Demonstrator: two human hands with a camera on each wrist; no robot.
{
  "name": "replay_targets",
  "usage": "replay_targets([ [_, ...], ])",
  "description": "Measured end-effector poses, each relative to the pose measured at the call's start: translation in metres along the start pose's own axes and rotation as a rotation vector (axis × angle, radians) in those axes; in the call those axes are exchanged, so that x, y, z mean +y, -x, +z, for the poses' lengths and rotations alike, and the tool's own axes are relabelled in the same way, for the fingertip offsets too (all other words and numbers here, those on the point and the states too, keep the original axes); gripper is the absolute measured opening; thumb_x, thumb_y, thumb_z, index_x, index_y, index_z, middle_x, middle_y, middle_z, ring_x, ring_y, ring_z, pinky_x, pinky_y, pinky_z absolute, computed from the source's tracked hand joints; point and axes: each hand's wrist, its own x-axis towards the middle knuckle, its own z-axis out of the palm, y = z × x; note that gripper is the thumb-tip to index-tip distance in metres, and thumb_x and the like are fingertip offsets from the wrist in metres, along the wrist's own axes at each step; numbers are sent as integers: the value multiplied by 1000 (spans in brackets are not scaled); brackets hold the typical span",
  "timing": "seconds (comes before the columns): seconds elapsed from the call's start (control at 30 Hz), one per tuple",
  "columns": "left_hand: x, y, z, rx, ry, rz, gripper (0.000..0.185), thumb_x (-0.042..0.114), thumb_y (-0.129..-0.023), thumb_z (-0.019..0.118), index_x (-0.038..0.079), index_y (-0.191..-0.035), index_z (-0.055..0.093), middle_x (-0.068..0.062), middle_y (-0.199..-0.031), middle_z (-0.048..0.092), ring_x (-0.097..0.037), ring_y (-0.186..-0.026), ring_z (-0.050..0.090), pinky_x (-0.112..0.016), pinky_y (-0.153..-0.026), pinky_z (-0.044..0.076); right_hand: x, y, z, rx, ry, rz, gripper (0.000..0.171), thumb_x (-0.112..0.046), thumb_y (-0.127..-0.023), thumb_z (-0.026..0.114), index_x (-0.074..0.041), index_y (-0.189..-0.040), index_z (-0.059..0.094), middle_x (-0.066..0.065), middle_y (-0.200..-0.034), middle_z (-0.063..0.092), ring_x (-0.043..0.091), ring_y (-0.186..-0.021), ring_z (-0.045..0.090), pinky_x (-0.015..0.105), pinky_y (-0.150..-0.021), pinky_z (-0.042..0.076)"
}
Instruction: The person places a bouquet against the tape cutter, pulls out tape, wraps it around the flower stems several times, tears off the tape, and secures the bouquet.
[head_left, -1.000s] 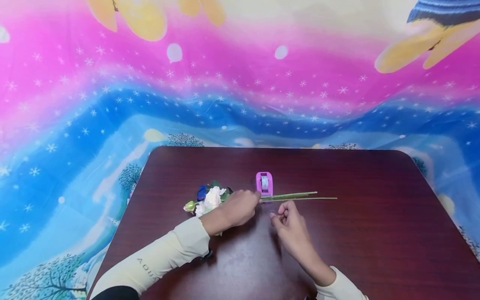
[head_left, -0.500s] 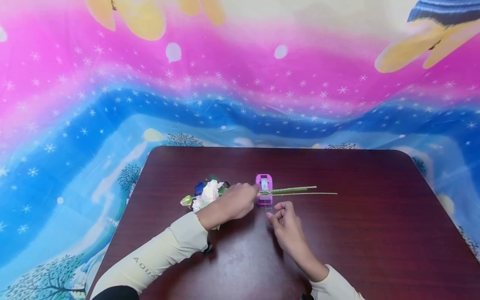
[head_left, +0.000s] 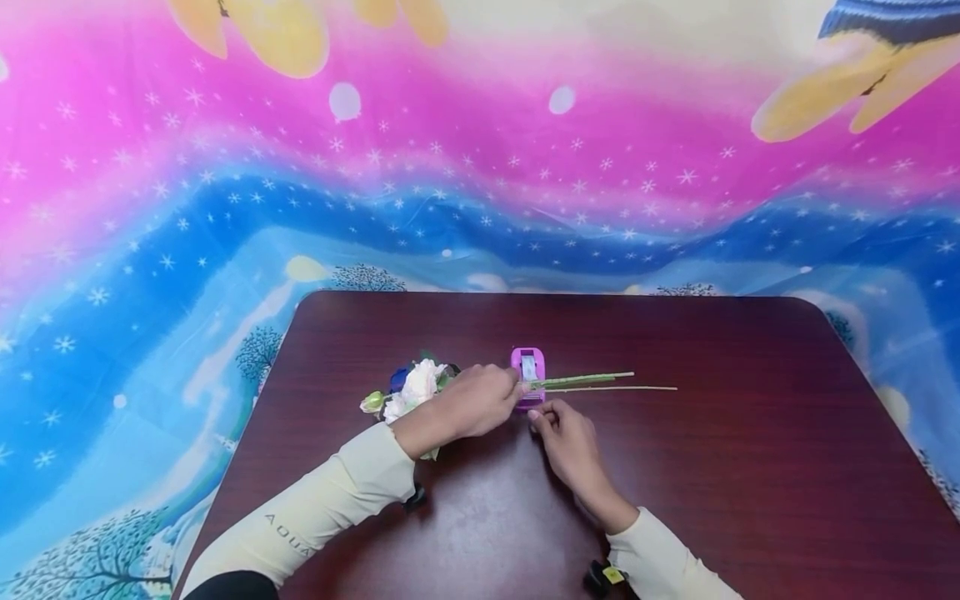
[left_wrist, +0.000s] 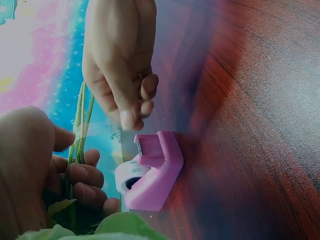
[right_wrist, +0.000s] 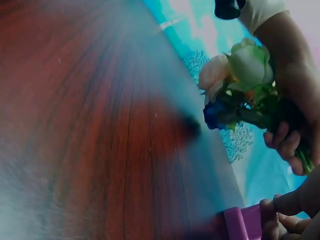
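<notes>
My left hand [head_left: 483,402] grips a bunch of artificial flowers [head_left: 418,385] by its green stems [head_left: 588,380], which stick out to the right. The white, pink and blue blooms lie left of the hand. Clear tape [left_wrist: 81,131] shows across the stems beside the left thumb in the left wrist view. Under the stems stands a pink tape dispenser [head_left: 528,358] with a roll of tape [left_wrist: 129,174] in it. My right hand [head_left: 572,446] has thumb and forefinger pinched together at the dispenser's cutter end, on a clear strip that hardly shows.
The dark red wooden table [head_left: 720,467] has rounded far corners. Behind it hangs a pink and blue printed cloth [head_left: 480,183]. A black wrist device [head_left: 600,577] sits by the right sleeve.
The stems and left hand have risen slightly away from me, now overlapping the dispenser's middle. My right hand has moved left, its pinched fingertips closer to the dispenser.
</notes>
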Motion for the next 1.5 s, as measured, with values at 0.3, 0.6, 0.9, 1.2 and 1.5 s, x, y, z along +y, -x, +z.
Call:
replay_targets([
  [0.3,0,0,5,17,-5,11,35,46,-108,47,18,-98,65,4,-68,59,-12,-59,57,-31,-57,47,-2,-22,4,77,84,-28,26,-17,-95,66,-11,-70,61,-2,-60,52,16,-58,45,31,-57,38],
  [0.6,0,-1,7,32,-3,11,32,42,-108,47,18,-94,62,3,-64,54,-12,-54,52,-29,-53,44,-6,-32,7,151,40,11,28,-16,-94,62,-15,-68,52,-4,-58,36,21,-58,40,33,-53,33],
  [0.9,1,-1,7,30,-12,19,33,41,-108,47,16,-97,64,4,-63,52,-11,-52,50,-28,-49,42,1,-37,18,222,51,-38,10,-9,-92,63,-9,-88,73,3,-58,52,26,-57,46,36,-55,38],
  [1.2,-1,0,6,46,-31,35,33,39,-108,47,15,-93,64,3,-65,54,-11,-53,51,-28,-50,43,3,-41,23,266,37,-69,18,-23,-96,70,-13,-82,74,2,-63,67,29,-62,62,43,-62,47],
  [1.5,-2,1,5,64,-38,42,33,38,-109,47,14,-93,65,2,-65,54,-12,-55,53,-29,-53,45,-2,-41,23,238,-22,-43,12,-9,-95,66,-8,-94,78,9,-79,76,27,-70,66,41,-65,48],
])
